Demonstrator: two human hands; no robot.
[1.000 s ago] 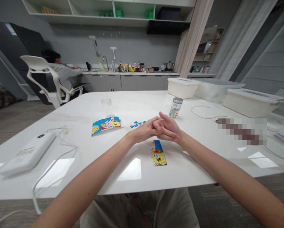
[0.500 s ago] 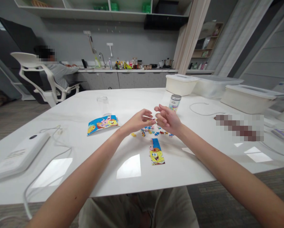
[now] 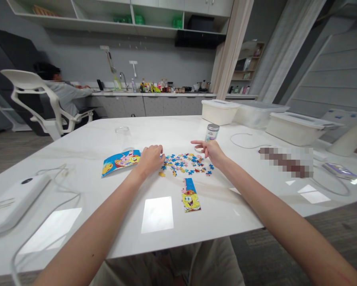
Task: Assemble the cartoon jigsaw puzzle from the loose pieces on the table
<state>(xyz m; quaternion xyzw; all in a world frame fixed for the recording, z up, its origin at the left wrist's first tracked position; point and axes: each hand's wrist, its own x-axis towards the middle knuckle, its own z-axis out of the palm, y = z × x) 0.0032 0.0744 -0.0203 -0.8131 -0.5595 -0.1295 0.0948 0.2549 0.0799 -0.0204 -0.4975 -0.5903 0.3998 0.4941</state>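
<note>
Several small loose puzzle pieces (image 3: 187,163), mostly blue, lie scattered on the white table (image 3: 172,131) between my hands. My left hand (image 3: 150,158) rests at the left edge of the pile with its fingers curled down onto the pieces. My right hand (image 3: 210,149) hovers at the right of the pile, index finger stretched out to the left and the other fingers curled. A joined strip of puzzle (image 3: 190,196) with a yellow cartoon figure lies nearer me. A larger joined cartoon section (image 3: 120,161) lies left of my left hand.
A small printed tin (image 3: 212,132) stands behind my right hand, a clear lid (image 3: 122,130) further left. White bins (image 3: 220,111) and a cable (image 3: 244,140) sit at the right, a white device (image 3: 10,200) with cord at the left. A person sits in a chair (image 3: 32,95) at the far left.
My hands were clasped together, then parted and moved down to either side of the pile. The loose pieces now lie spread on the table. The camera has shifted slightly.
</note>
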